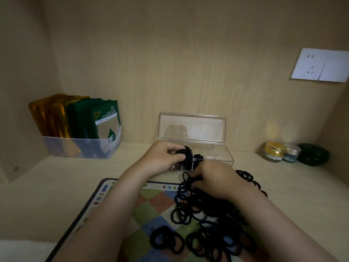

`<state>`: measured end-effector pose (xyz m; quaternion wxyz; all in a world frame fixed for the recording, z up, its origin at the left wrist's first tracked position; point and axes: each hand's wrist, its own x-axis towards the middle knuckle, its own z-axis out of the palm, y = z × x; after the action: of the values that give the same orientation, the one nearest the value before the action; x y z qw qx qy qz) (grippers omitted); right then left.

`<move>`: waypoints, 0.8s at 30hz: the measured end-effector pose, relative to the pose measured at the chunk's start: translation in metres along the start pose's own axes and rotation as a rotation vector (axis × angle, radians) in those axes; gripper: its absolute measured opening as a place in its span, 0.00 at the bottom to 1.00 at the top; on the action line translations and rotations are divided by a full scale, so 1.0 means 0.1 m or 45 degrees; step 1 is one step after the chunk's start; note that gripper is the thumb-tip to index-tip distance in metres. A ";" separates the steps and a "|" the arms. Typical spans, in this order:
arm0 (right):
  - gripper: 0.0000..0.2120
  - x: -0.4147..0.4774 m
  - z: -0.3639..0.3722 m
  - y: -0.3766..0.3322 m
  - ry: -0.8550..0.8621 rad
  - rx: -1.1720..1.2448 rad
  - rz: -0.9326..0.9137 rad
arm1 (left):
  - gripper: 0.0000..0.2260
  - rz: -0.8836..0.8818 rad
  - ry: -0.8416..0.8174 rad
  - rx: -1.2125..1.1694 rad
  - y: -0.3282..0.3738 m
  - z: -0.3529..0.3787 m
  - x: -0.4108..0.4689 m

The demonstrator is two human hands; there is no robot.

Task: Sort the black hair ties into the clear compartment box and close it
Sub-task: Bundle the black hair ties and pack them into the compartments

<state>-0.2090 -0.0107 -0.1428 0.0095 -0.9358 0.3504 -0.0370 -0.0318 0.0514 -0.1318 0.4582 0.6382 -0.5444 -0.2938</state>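
Observation:
The clear compartment box (217, 155) stands at the back of the desk with its lid (191, 129) upright and open. My left hand (162, 157) holds a bunch of black hair ties (186, 154) over the box's left compartments. A smaller black clump (198, 157) sits in the box beside it. My right hand (215, 178) rests just in front of the box, fingers closed on ties at the top of a large pile of black hair ties (207, 224) spread over a checkered mat (151, 201).
A clear bin of gold and green packets (81, 129) stands at the back left. Small jars (275, 151) and a dark green case (313, 155) sit at the back right. A white wall socket (321, 65) is on the back panel.

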 end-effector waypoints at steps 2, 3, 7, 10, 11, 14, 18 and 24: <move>0.08 -0.01 -0.03 0.02 0.024 0.089 0.019 | 0.12 0.012 0.011 0.007 -0.01 0.02 0.01; 0.07 -0.02 -0.04 0.04 0.039 0.194 0.032 | 0.12 0.018 0.021 0.014 -0.02 0.02 0.01; 0.04 -0.07 -0.07 0.13 0.152 0.856 0.095 | 0.12 0.070 0.077 0.032 -0.02 0.06 0.02; 0.05 -0.13 -0.13 0.15 0.174 1.314 0.124 | 0.12 0.088 0.135 0.045 -0.03 0.12 0.03; 0.05 -0.14 -0.14 0.15 0.165 1.452 0.139 | 0.12 0.095 0.134 0.035 -0.02 0.15 0.02; 0.07 -0.12 -0.13 0.19 0.161 1.639 0.171 | 0.11 0.086 0.044 -0.113 0.02 0.24 -0.01; 0.09 -0.09 -0.10 0.18 0.310 1.526 0.316 | 0.09 -0.016 -0.125 -0.400 0.07 0.31 -0.04; 0.11 -0.06 -0.06 0.17 0.462 1.287 0.419 | 0.14 -0.048 -0.130 -0.325 -0.04 0.35 0.01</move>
<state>-0.2247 -0.0197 -0.1376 0.4021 -0.7264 0.4265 -0.3588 -0.0603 0.0409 -0.1493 0.5018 0.5689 -0.5131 -0.4015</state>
